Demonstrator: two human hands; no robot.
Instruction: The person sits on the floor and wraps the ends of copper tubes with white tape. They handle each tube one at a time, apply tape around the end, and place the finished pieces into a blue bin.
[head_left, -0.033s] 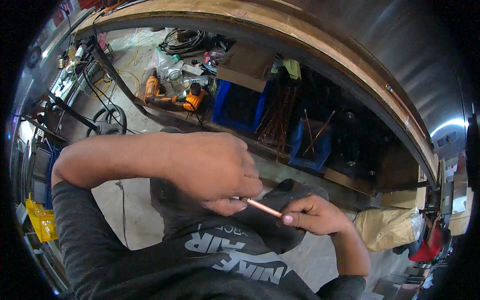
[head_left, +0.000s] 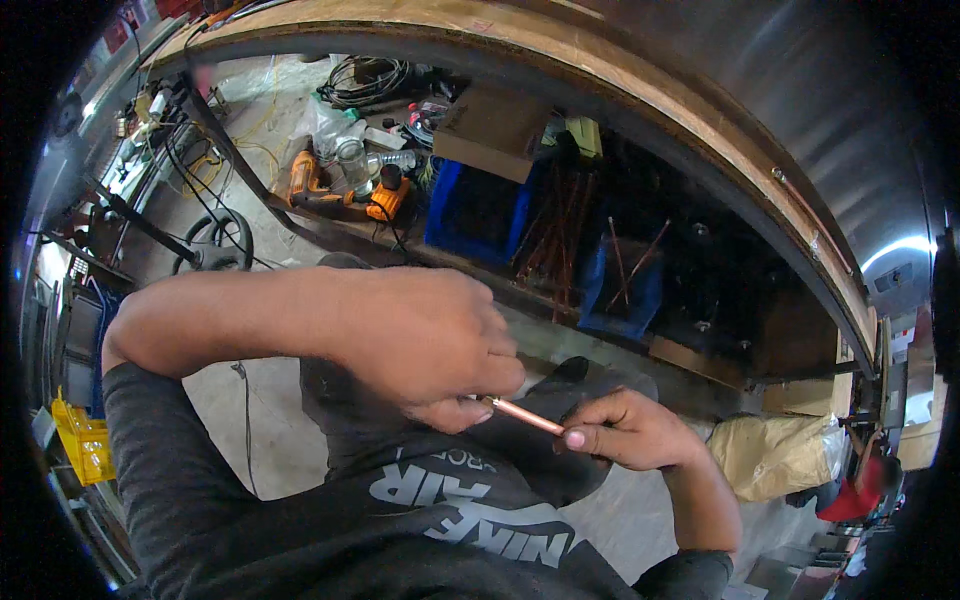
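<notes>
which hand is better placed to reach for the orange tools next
Probably the left hand: it is nearer the orange tools, which lie toward the left. The right hand is farther off and pinches the copper tube, so it could hold that.

The left hand (head_left: 430,342) curls around one end of a thin copper tube (head_left: 530,416), while the right hand (head_left: 632,430) pinches it farther along. Under the wooden bench (head_left: 560,52) sit an orange drill (head_left: 304,182), a cardboard box (head_left: 490,130) and blue bins (head_left: 618,322) (one with crossed rods (head_left: 622,284)).
</notes>
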